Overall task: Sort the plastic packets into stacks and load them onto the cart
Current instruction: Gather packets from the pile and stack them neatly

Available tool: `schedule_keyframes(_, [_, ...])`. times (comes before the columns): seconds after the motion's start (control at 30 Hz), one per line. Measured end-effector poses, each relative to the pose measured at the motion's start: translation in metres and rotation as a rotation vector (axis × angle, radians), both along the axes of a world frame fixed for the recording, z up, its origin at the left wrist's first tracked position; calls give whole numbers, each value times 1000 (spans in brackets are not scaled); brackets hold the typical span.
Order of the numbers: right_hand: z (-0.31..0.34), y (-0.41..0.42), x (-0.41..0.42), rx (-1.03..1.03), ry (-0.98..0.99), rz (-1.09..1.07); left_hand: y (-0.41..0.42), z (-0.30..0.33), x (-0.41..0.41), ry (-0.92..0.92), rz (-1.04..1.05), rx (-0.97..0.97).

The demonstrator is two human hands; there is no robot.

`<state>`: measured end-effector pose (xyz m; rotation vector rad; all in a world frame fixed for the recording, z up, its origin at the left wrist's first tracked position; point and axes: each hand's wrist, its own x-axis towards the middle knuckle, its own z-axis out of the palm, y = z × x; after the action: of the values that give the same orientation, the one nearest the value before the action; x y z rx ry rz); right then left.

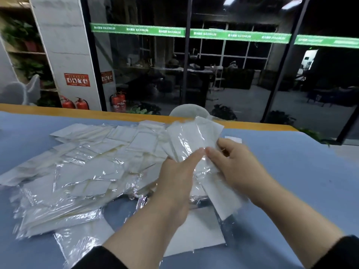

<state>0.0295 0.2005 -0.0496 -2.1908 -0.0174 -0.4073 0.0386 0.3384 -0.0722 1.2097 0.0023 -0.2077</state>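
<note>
Your blue table (291, 171) holds a big messy pile (77, 167) of packets, spread out on your left because they are not sorted yet. You hold a small bunch (194, 140) up over the table, likely so its edges line up into a stack. Your left hand (174, 177) pinches the bunch from one side. Your right hand (235, 166) pinches it from the other. The clear plastic shines, so I cannot count the packets. No cart shows. Your fingertips hide behind the bunch.
</note>
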Motion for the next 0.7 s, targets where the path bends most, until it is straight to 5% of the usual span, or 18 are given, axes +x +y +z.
schedule_keyframes(0.3, [-6,-3,-64,337,148,99,-5,17,-22,-57,12,-246])
schedule_keyframes(0.7, [21,-87,-161,114,-30,-196,-42,23,-51,76,196,-280])
